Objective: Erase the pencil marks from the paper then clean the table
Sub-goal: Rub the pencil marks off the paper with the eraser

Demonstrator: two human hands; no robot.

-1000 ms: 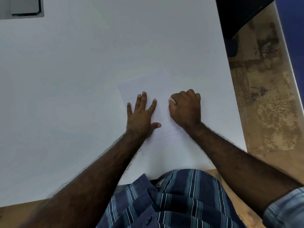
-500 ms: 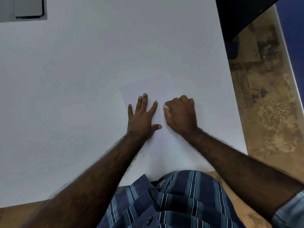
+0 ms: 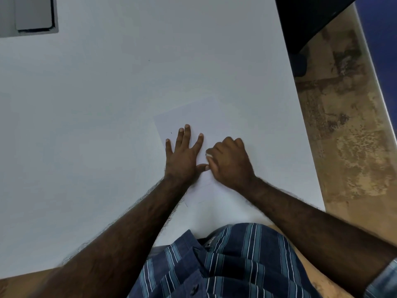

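We see a white sheet of paper (image 3: 206, 119) lying flat on the white tabletop (image 3: 96, 125), turned at a slight angle and near the tabletop's right edge. The left hand (image 3: 182, 157) lies flat on the paper's left part, its fingers (image 3: 187, 134) straight and spread, the thumb pointing right toward the other hand, holding nothing. The right hand (image 3: 231, 161) sits just beside it, touching or nearly touching that thumb, with its fingers curled round a small white eraser (image 3: 208, 155), of which only a corner shows at the hand's left side, down against the paper. We can make out a tiny dark speck (image 3: 171, 132) on the paper left of the left hand, and faint pencil lines (image 3: 204, 186) on the sheet below the hands; they are too faint for us to read as writing. No brand or label is legible anywhere. At the far left corner a grey rectangular object (image 3: 28, 16) lies on the tabletop. A dark object (image 3: 307, 20) stands beyond the right edge, above a mottled brown floor (image 3: 348, 125). A blue striped shirt (image 3: 214, 263) fills the bottom.
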